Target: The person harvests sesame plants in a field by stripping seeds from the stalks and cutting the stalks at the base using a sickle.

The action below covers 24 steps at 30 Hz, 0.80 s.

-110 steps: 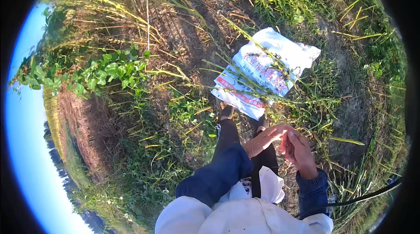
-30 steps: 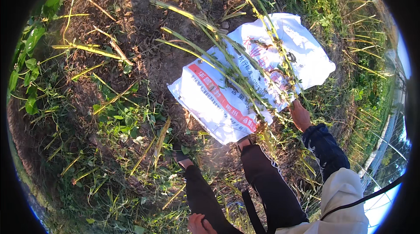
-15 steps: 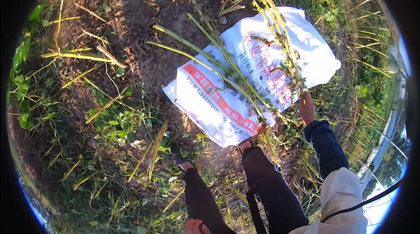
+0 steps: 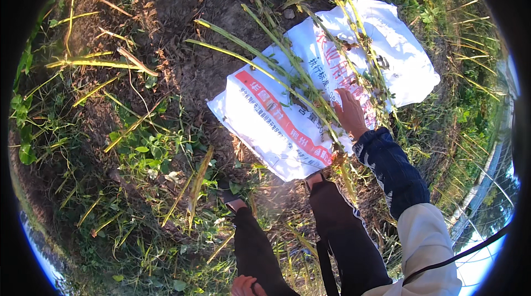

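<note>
A white woven sack (image 4: 406,58) with red and dark print lies flat on the ground. Across it run long yellow-green stalks (image 4: 298,66) bearing small pods and withered leaves, in a left and a right bunch. My right hand (image 4: 351,113) is over the sack between the bunches, fingers stretched and spread. It is right beside the left bunch; whether it touches a stalk I cannot tell. At the lower edge, my left hand (image 4: 244,286) is partly cut off beside my leg. Its visible fingers are curled, and anything inside them is hidden.
Cut stubble (image 4: 130,62) sticks up from the soil on the left. Low green weeds (image 4: 146,155) grow nearer to me. My legs in dark trousers (image 4: 343,224) stand at the sack's near edge. More stubble (image 4: 473,47) and grass line the right side.
My right hand has left the lower end of the right stalk bunch and moved left over the sack, its fingers now spread. The right bunch's stalks lie more spread out.
</note>
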Each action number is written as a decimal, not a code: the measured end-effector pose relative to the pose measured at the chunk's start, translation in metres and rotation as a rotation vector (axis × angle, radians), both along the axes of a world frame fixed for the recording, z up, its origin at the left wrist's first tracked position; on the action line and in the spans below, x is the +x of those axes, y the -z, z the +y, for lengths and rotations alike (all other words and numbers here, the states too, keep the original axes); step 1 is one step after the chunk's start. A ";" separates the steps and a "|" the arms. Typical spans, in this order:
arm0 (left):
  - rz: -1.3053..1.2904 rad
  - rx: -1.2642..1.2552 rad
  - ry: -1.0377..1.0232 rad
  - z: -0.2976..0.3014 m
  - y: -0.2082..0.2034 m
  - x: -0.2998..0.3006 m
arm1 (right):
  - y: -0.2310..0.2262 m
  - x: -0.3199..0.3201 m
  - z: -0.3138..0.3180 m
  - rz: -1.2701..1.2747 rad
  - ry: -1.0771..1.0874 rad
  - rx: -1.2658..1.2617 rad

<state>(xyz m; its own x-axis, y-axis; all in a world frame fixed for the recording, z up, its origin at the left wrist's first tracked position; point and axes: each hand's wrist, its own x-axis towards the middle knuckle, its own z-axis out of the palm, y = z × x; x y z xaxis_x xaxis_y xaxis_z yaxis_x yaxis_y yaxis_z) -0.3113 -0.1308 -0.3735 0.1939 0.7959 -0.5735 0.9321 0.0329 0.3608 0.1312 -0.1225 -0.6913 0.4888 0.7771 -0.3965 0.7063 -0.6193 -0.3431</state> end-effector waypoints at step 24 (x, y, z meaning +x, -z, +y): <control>-0.026 -0.041 0.064 0.020 -0.002 0.014 | -0.068 0.022 -0.030 0.314 0.205 0.112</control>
